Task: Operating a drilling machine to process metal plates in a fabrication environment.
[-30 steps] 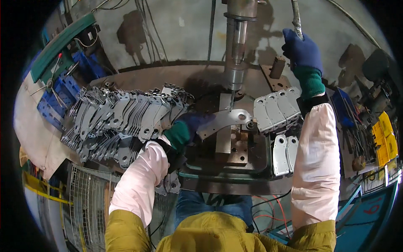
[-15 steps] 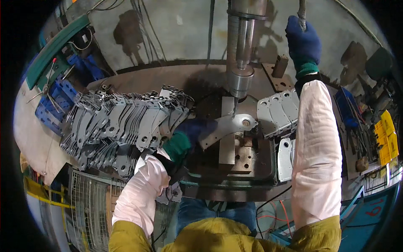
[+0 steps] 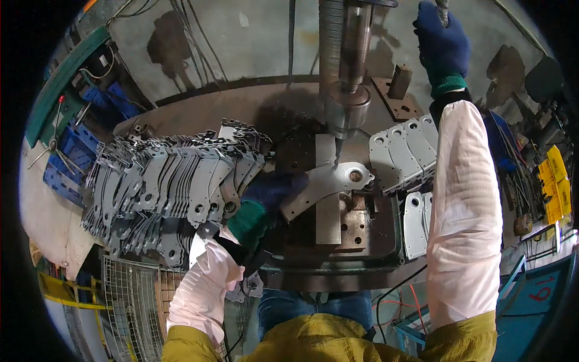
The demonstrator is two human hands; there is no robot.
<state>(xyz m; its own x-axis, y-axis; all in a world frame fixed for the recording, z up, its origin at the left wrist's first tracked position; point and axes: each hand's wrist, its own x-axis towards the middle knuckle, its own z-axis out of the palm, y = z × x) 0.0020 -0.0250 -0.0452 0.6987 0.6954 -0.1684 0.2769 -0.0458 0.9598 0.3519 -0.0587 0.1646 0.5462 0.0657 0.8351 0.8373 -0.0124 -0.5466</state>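
A grey curved metal plate point(image 3: 322, 187) with a large hole at its right end lies across a steel block point(image 3: 327, 224) on the drill press table. My gloved left hand point(image 3: 271, 192) is closed on the plate's left end; its fingertips are dark and partly hidden. Above the plate hangs the drill chuck point(image 3: 348, 107), and the drill bit point(image 3: 339, 151) comes down to the plate's upper edge, left of the large hole. I cannot tell whether it touches. At the upper right, my gloved right hand point(image 3: 443, 45) is wrapped round a lever handle point(image 3: 442, 13).
Many similar plates point(image 3: 175, 181) stand stacked at left. More plates point(image 3: 401, 151) lie right of the drill, beside my right forearm. A base with a post point(image 3: 399, 87) sits behind them. Yellow bins point(image 3: 553, 184) stand far right, a wire cage point(image 3: 129, 295) lower left.
The whole view has shifted slightly. My left hand still holds the plate, and my right hand stays on the lever, both now a little differently placed in the picture.
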